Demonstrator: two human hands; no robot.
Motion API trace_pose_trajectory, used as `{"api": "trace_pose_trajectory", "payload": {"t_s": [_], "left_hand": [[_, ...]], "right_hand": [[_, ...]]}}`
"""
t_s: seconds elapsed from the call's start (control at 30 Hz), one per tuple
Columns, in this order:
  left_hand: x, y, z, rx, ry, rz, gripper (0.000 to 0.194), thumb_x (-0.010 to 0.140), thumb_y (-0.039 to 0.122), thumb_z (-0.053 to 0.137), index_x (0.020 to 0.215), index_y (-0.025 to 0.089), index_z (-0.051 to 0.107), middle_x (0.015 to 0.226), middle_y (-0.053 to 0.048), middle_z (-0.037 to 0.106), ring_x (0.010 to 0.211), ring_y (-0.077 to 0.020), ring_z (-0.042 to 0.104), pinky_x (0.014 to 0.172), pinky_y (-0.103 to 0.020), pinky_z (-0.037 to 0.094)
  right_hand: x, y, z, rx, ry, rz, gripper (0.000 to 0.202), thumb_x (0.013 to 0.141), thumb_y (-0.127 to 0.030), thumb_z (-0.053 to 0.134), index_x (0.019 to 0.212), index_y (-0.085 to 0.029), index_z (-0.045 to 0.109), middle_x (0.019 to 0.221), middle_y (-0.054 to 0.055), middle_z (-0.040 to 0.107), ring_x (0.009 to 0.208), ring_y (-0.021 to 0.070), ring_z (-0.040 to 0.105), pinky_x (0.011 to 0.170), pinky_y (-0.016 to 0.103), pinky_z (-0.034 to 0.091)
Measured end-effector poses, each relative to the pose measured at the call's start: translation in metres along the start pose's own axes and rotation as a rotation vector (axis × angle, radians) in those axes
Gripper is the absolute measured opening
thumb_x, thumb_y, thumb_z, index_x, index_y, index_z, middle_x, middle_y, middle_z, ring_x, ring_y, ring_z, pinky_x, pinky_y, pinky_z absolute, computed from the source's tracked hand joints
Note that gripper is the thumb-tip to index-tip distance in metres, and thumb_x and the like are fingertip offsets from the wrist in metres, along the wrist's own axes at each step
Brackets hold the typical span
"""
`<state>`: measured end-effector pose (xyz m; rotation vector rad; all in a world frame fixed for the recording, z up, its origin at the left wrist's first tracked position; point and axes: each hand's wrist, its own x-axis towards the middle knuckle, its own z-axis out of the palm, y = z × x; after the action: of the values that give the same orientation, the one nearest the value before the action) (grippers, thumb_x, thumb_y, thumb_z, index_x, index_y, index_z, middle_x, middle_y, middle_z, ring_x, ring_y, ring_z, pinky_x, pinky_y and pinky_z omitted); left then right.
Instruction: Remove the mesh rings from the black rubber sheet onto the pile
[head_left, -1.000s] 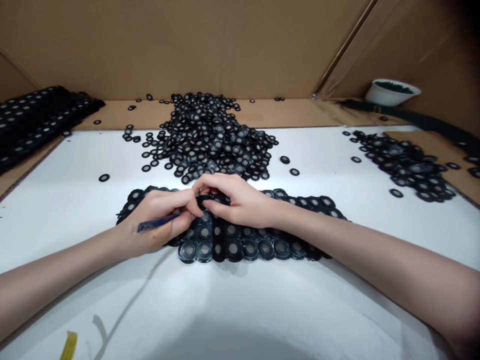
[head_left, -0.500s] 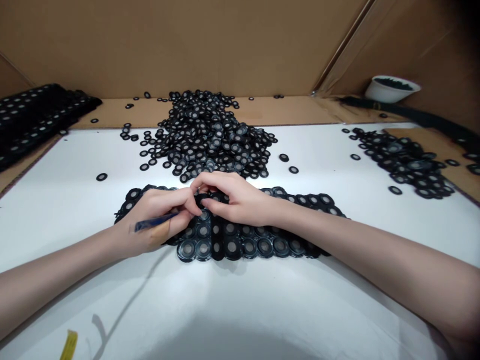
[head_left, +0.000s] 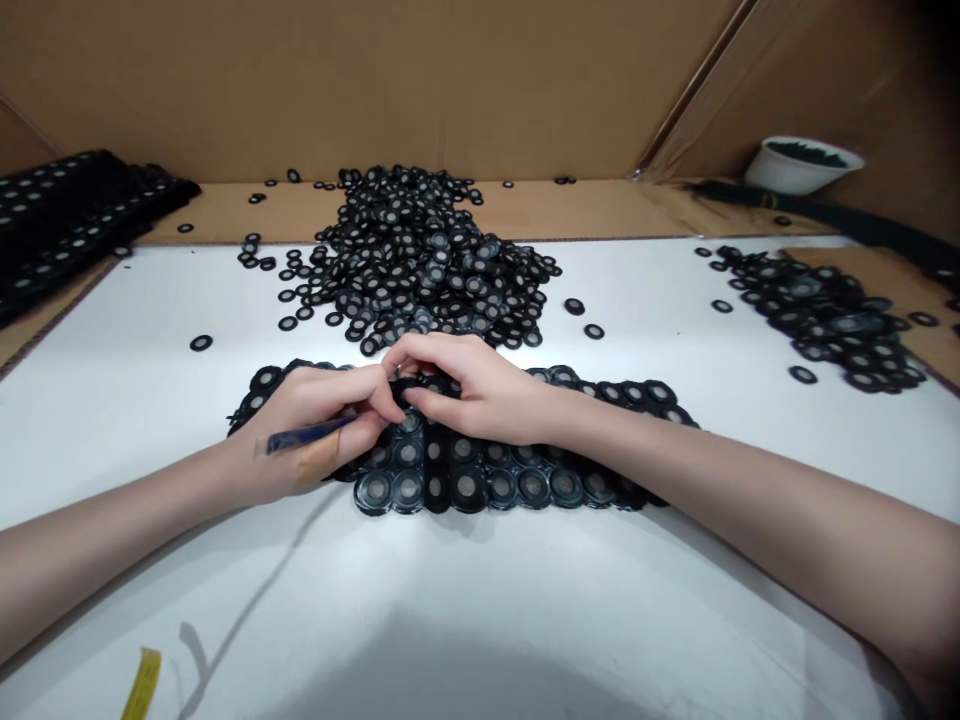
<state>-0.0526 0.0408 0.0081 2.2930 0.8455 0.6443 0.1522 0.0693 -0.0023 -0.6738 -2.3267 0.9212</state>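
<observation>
My left hand point(head_left: 319, 425) has its fingers closed around a slim blue pen-like tool point(head_left: 309, 436) with a clear end, whose tip is hidden. Its fingertips touch the upper part of a black sheet of round discs point(head_left: 465, 490) with pale centres, joined in rows on the table. My right hand point(head_left: 476, 390) meets it from the other side, thumb and fingers pinching a dark disc point(head_left: 405, 388) at the sheet's upper edge. Both hands and the right forearm cover part of the sheet. A tan patch lies on my left hand near the thumb.
A large heap of loose black discs point(head_left: 420, 260) lies beyond the sheet. A smaller pile point(head_left: 817, 310) is at the right, near a white bowl point(head_left: 799, 170) of dark bits. Stacked black disc sheets point(head_left: 60, 220) stand at the left. Yellow tape point(head_left: 141, 685) lies in front; cardboard walls point(head_left: 442, 90) surround the table.
The view has shifted slightly. Both hands keep nearly the same place and grip on the sheet, with only small finger movement.
</observation>
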Motion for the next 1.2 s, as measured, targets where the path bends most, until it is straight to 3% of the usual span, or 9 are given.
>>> {"api": "trace_pose_trajectory", "payload": {"t_s": [1.2], "left_hand": [[0.0003, 0.0000, -0.0009, -0.010, -0.008, 0.010, 0.012, 0.086, 0.013, 0.048, 0.079, 0.016, 0.057, 0.056, 0.005, 0.047, 0.048, -0.0052, 0.039, 0.046, -0.015, 0.031]], "right_hand": [[0.0002, 0.0008, 0.0003, 0.022, -0.009, -0.005, 0.022, 0.078, -0.009, 0.049, 0.097, -0.016, 0.055, 0.093, 0.004, 0.061, 0.088, 0.0171, 0.054, 0.082, 0.031, 0.041]]}}
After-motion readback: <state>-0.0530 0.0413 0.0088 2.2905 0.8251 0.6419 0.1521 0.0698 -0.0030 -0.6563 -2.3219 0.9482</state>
